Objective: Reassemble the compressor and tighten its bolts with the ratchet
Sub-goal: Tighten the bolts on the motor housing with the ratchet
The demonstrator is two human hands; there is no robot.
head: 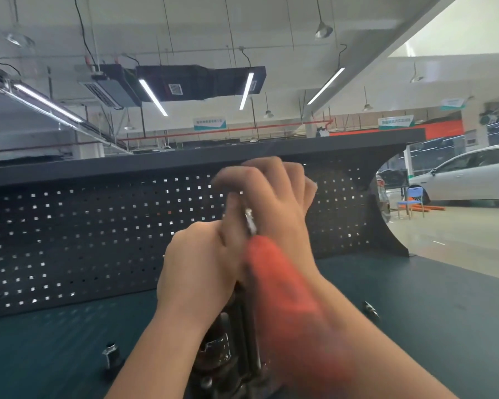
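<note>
The dark compressor [222, 349] stands on the green bench top, low in the middle of the view and mostly hidden by my arms. My left hand [196, 269] grips its upper part with curled fingers. My right hand [268, 191] is higher, curled over the head end of the ratchet [250, 223]. The ratchet's metal shaft slants down towards me. Its red handle is motion-blurred across my right forearm. The bolt under the ratchet head is hidden.
A small metal socket or bolt [110, 352] stands on the bench [415, 298] to the left of the compressor, and another [370, 309] lies to the right. A black perforated back panel [69, 240] rises behind the bench. A white car [473, 174] is parked far right.
</note>
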